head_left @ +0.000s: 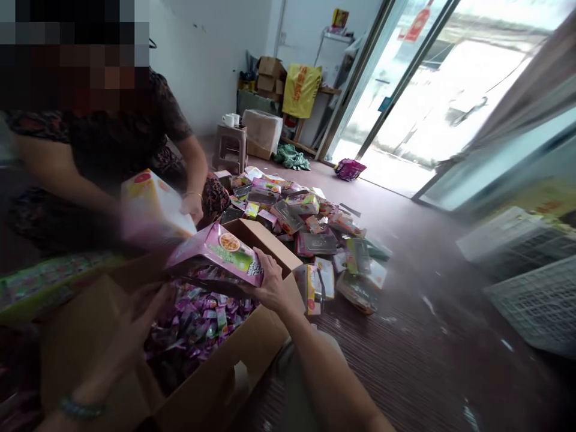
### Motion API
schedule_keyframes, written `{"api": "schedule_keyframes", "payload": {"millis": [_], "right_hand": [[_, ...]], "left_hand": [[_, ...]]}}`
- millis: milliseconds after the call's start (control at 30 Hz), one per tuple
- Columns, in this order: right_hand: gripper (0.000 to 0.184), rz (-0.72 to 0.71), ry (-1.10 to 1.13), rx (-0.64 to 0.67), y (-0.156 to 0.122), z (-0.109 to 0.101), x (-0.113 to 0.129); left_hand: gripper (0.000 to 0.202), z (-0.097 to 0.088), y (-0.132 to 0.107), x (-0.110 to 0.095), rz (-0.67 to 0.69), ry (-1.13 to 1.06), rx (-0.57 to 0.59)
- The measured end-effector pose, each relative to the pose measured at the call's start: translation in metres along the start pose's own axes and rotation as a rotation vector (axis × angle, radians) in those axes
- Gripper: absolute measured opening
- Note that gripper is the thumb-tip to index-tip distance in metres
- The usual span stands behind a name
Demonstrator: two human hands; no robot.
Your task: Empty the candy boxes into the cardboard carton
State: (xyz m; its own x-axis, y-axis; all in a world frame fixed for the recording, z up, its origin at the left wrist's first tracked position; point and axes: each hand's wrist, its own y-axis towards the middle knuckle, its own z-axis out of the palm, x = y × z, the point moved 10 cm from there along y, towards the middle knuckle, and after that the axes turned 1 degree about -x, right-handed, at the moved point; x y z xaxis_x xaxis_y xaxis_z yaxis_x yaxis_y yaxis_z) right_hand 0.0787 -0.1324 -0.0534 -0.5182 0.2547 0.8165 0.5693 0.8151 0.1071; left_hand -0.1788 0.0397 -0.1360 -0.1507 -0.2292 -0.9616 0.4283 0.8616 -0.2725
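Note:
My right hand [271, 283] grips the right end of a pink and purple printed box [225, 249], tilted over an open cardboard carton [225, 354]. Inside the carton lies a heap of small purple-wrapped packets [202, 324]. My left hand [144, 312], blurred, is over the carton's left side with its fingers stretched toward the printed box's lower left edge; I see nothing held in it. Facing me, another person holds a blurred white and yellow box [155, 207] close to the far end of mine.
Emptied printed boxes [310, 234] lie in a pile on the floor behind the carton. White plastic crates [535, 294] stand at the right. Farther back are a stool [230, 147] with cups, a wrapped box [262, 133] and a sliding glass door [387, 90]. Green packaging [49, 282] lies at left.

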Motion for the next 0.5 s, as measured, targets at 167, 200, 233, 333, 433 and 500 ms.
{"api": "schedule_keyframes", "payload": {"millis": [167,200,233,333,433,500], "right_hand": [[0.08,0.055,0.402,0.056,-0.005,-0.008,-0.006],[0.075,0.088,0.516,0.076,-0.007,-0.007,-0.009],[0.071,0.136,0.624,0.109,-0.008,-0.004,-0.014],[0.056,0.322,0.859,0.249,-0.016,0.016,-0.029],[0.044,0.461,0.955,0.35,-0.025,0.036,-0.04],[0.041,0.515,0.973,0.346,-0.028,0.042,-0.049]], "left_hand": [[0.073,0.006,-0.01,0.015,-0.185,0.02,0.085],[0.074,0.01,-0.014,0.009,-0.162,0.001,0.088],[0.073,0.013,-0.016,0.002,-0.121,-0.004,0.086],[0.066,0.023,-0.018,-0.019,0.033,0.013,0.118],[0.064,0.028,-0.019,-0.03,0.143,-0.004,0.141],[0.062,0.032,-0.021,-0.036,0.189,-0.043,0.165]]}}
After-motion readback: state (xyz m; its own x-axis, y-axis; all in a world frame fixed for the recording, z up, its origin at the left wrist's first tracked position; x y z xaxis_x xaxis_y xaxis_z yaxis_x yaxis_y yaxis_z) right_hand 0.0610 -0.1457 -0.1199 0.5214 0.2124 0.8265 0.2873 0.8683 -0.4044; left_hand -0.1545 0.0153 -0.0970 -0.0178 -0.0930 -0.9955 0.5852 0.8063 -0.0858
